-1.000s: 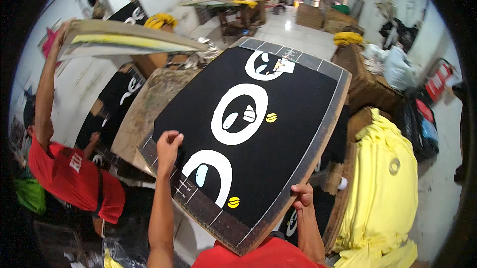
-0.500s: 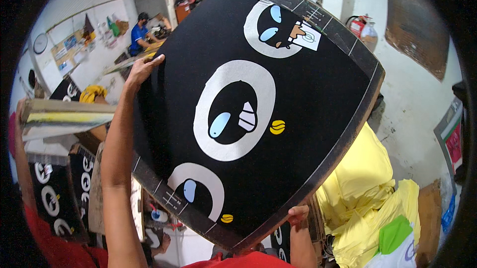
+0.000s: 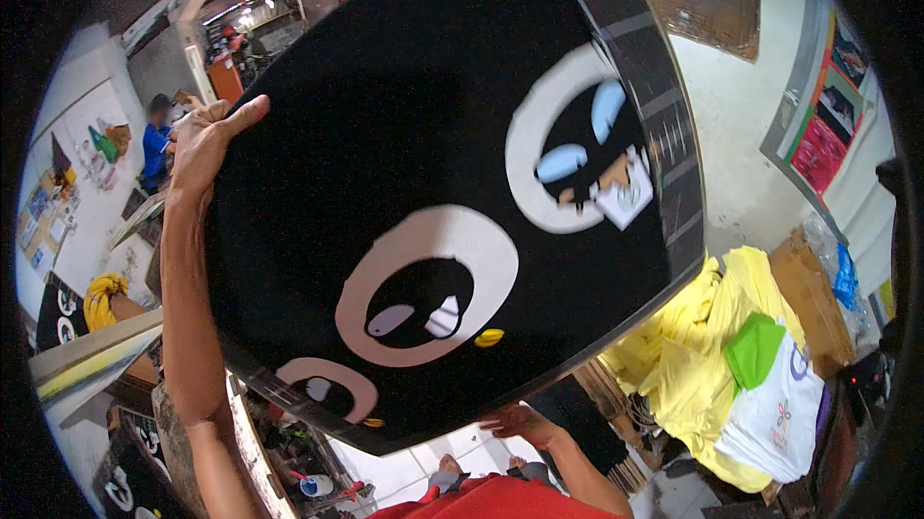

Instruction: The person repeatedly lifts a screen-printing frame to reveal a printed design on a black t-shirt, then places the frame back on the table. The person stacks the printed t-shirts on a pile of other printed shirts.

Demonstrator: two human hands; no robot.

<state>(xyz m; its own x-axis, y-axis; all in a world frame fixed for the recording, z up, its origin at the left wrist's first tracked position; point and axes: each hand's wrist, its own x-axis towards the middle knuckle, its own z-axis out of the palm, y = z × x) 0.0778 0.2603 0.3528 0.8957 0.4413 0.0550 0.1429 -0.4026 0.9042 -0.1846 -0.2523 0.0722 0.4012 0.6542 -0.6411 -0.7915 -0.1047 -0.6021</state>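
Note:
A large board (image 3: pixel 318 153) covered in black fabric is held up tilted before me, filling the middle of the view. Its face carries several white rings with pale blue eye shapes, small yellow oval shapes and a white paper-like patch. Along its right and lower-left ends run dark strips with pale marks. My left hand (image 3: pixel 214 139) grips the board's left edge, thumb on the face and fingers partly hidden behind. At the lower edge is my right hand (image 3: pixel 527 426), closed loosely at the rim, its fingertips partly hidden by the board.
Yellow cloth (image 3: pixel 674 355) lies heaped at the right, with a white and green cloth (image 3: pixel 770 413) on it and a cardboard piece (image 3: pixel 813 298) behind. More printed black boards (image 3: pixel 125 466) stand lower left. A person in blue (image 3: pixel 156 148) works far left.
The board has tilted and swung toward the left, its upper end rising past the top of the view. Both my hands moved left with it, and the view has turned right.

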